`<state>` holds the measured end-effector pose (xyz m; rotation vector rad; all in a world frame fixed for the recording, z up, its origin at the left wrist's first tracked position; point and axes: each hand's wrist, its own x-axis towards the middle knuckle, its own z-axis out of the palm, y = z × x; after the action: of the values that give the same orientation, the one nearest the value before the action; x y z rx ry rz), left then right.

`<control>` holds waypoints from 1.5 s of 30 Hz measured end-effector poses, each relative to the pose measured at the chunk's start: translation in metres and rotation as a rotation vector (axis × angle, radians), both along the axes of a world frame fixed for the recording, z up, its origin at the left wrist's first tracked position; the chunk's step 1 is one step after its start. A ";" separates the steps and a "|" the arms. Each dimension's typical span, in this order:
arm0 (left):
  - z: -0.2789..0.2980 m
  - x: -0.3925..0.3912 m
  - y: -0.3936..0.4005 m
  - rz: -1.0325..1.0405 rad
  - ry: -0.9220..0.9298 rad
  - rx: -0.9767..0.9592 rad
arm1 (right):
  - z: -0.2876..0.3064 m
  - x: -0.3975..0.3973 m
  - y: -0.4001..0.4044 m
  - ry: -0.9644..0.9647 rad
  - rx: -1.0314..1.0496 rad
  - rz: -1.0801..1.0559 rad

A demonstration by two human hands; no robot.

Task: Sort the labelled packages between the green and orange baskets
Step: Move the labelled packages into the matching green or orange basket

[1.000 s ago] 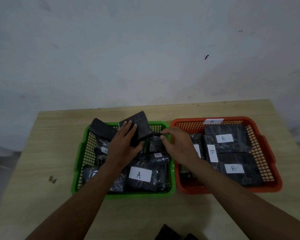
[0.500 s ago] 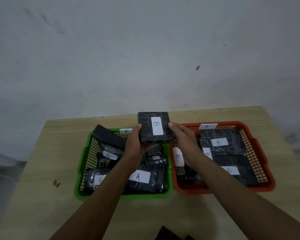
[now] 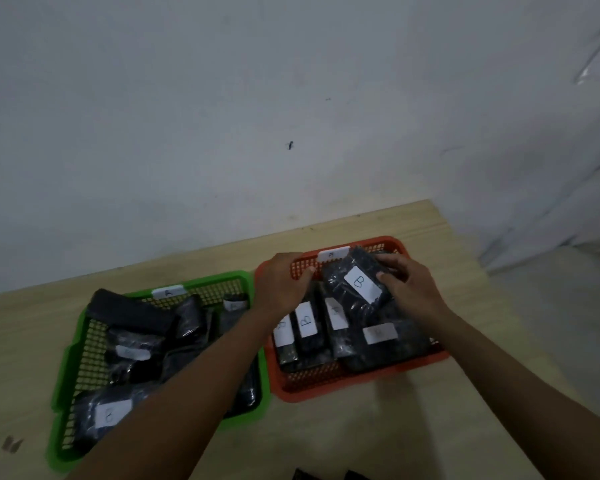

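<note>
A black plastic-wrapped package with a white "B" label (image 3: 357,284) is held tilted over the far part of the orange mesh basket (image 3: 361,384). It is gripped by the right hand (image 3: 411,289). The left hand (image 3: 283,284) is curled beside it; its grip cannot be determined. The green mesh basket (image 3: 68,368) stands alongside on the pale wooden counter (image 3: 465,265).

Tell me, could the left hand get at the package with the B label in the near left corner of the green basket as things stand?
Probably yes. The left hand rests empty on the orange basket, and that B package lies on top in the green basket, with nothing over it.
</note>
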<state>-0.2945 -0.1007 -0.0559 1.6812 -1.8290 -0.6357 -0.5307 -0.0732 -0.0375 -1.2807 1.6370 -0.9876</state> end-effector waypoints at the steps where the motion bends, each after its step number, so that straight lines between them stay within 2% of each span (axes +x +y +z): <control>1: -0.003 -0.007 -0.010 -0.036 -0.052 0.006 | -0.001 -0.012 -0.006 0.089 0.007 0.038; 3: -0.011 -0.021 -0.029 -0.118 -0.101 0.052 | -0.003 -0.029 -0.022 0.245 0.012 0.135; 7: -0.023 -0.043 -0.063 -0.195 -0.212 0.094 | -0.007 -0.041 -0.057 0.415 -0.020 0.392; 12: -0.041 -0.046 -0.084 -0.198 -0.331 0.185 | -0.025 -0.038 -0.095 0.445 -0.012 0.577; 16: -0.050 -0.040 -0.086 -0.203 -0.316 0.176 | -0.045 -0.039 -0.092 0.489 -0.051 0.628; 20: -0.055 -0.040 -0.084 -0.195 -0.278 0.113 | -0.062 -0.046 -0.077 0.693 -0.180 0.813; 22: -0.056 -0.040 -0.084 -0.195 -0.269 0.116 | -0.068 -0.047 -0.077 0.732 -0.243 0.856; 26: -0.054 -0.038 -0.079 -0.193 -0.216 0.099 | -0.068 -0.043 -0.077 0.717 -0.259 0.837; 29: -0.043 -0.026 -0.065 -0.149 -0.208 0.050 | -0.059 -0.029 -0.071 0.671 -0.325 0.733; 35: -0.009 0.043 -0.005 -0.030 -0.230 0.000 | -0.034 0.053 -0.052 0.500 -0.471 0.622; 45: 0.003 0.191 0.119 0.182 -0.259 -0.028 | -0.025 0.226 0.003 0.337 -0.287 0.755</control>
<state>-0.1031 0.0178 -0.0529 1.9582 -1.8168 -0.3268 -0.3050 -0.0698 -0.0628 -2.1343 1.0816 -0.5561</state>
